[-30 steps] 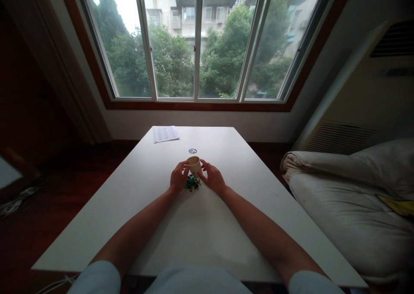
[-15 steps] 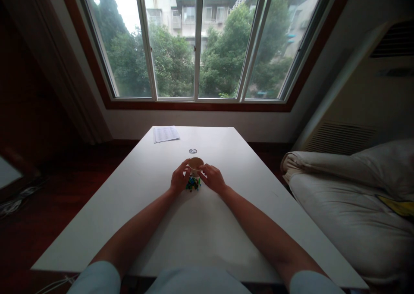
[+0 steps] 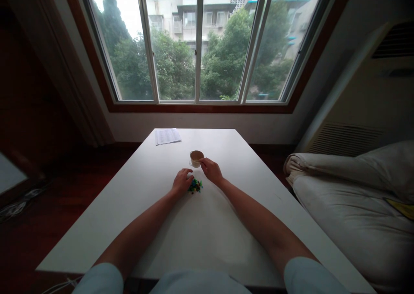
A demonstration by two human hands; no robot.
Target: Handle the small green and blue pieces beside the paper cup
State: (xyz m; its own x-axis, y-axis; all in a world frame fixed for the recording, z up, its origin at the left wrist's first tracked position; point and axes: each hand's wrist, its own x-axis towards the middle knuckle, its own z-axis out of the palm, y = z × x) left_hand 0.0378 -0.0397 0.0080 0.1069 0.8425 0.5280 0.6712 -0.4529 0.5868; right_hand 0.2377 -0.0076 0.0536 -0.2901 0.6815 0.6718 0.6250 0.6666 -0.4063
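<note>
My right hand (image 3: pixel 211 170) pinches the near right rim of a small pale cup (image 3: pixel 196 161) with a tan inside. The cup stands or hovers over a round dark-edged mark (image 3: pixel 190 164) on the white table, most of which it hides. My left hand (image 3: pixel 183 180) is beside a little heap of small shiny pieces (image 3: pixel 196 187) in green, blue and dark brown. Its fingers reach out over the heap's left and far side, apart from the cup, and it seems to hold nothing.
Printed sheets of paper (image 3: pixel 168 136) lie at the far left of the white table (image 3: pixel 136 190). Beyond it is a wide window (image 3: pixel 197 52). A pale couch (image 3: pixel 349 207) stands to the right, and cables (image 3: pixel 19 205) lie on the floor at left.
The cup has moved away from me, off the heap and over the round mark, in my right hand. My left hand has let go of the cup and come down beside the pieces.
</note>
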